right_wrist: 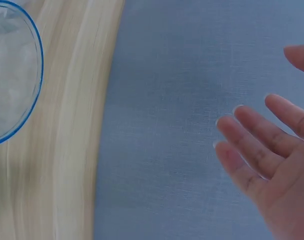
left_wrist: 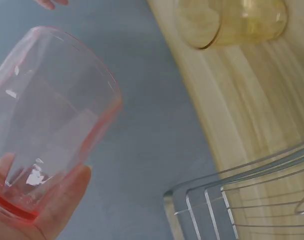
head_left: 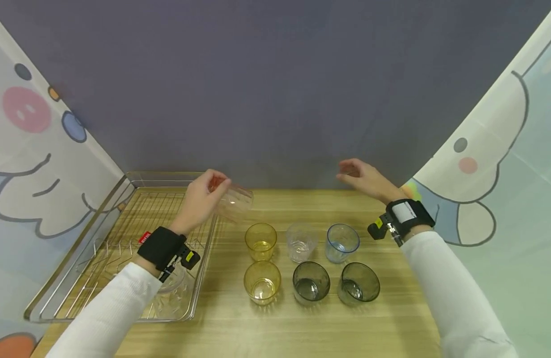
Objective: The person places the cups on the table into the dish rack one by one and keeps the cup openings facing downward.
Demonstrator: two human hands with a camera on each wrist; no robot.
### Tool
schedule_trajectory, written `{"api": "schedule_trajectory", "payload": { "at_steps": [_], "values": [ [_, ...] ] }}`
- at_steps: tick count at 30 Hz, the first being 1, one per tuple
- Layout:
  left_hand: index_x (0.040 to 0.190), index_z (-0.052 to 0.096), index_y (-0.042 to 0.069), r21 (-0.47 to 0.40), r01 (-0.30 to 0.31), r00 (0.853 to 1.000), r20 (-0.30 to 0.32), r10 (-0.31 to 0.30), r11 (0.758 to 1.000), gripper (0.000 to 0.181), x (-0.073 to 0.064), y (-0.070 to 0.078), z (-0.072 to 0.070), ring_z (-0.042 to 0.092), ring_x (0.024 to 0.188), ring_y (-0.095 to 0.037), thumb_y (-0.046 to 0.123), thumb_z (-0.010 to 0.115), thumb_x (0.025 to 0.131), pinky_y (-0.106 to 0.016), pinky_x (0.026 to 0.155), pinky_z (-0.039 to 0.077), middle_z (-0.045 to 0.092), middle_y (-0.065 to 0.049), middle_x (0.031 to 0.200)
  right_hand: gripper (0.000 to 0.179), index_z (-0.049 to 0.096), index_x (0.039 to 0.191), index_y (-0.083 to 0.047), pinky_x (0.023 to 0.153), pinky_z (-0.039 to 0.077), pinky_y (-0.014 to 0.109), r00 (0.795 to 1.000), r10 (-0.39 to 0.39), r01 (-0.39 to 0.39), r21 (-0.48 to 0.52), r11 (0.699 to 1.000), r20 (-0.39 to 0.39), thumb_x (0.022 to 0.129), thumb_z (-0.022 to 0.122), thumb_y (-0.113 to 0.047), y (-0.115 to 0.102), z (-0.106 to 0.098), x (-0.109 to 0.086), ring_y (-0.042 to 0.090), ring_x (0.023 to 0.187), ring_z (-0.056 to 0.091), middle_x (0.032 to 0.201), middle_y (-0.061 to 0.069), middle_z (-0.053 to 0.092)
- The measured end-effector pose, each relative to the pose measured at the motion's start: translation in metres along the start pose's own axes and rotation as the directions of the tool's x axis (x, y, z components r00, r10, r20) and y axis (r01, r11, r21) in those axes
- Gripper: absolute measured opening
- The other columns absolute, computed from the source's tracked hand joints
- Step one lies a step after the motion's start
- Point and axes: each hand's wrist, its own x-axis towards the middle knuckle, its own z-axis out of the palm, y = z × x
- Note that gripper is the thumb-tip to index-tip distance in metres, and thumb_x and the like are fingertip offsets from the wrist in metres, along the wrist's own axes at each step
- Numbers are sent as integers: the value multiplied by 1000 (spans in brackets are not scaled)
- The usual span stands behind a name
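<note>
My left hand grips a clear pink glass by its base, above the right edge of the wire dish rack. The glass lies tilted, its mouth turned to the right; in the left wrist view the pink glass has nothing in it. My right hand is raised over the back of the table and holds nothing. Its fingers are loosely spread in the right wrist view. Nearest to it stands a blue-rimmed glass.
Upright glasses stand in two rows: two yellow ones, a clear one, two dark grey ones. The wire dish rack at left holds a clear glass container under my left wrist. A grey wall rises behind the table.
</note>
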Motion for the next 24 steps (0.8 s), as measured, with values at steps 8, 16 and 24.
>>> {"api": "schedule_trajectory", "payload": {
  "at_steps": [8,16,24],
  "values": [
    [115,58,0,92,63,990,-132,-51,994,42,19,2,-1,51,86,-32,37,49,99,-45,76,39,58,-19,99,58,34,145,0,102,41,63,999,0,4,-111,994,32,98,54,-29,-11,8,16,45,129,41,145,30,41],
    [110,58,-4,196,86,985,-161,-54,977,39,8,-13,-12,52,81,-35,33,49,99,-49,73,40,58,-22,95,60,36,143,5,106,40,60,991,-74,97,-220,971,111,96,56,-27,-30,29,27,44,128,43,147,29,41],
    [108,60,-5,342,75,984,-177,-14,937,39,-11,-22,-40,46,70,-31,32,51,98,-40,61,32,55,-19,84,57,38,142,7,110,36,59,981,-123,156,-234,960,151,97,54,-24,-43,51,29,42,132,40,145,30,43]
  ]
}}
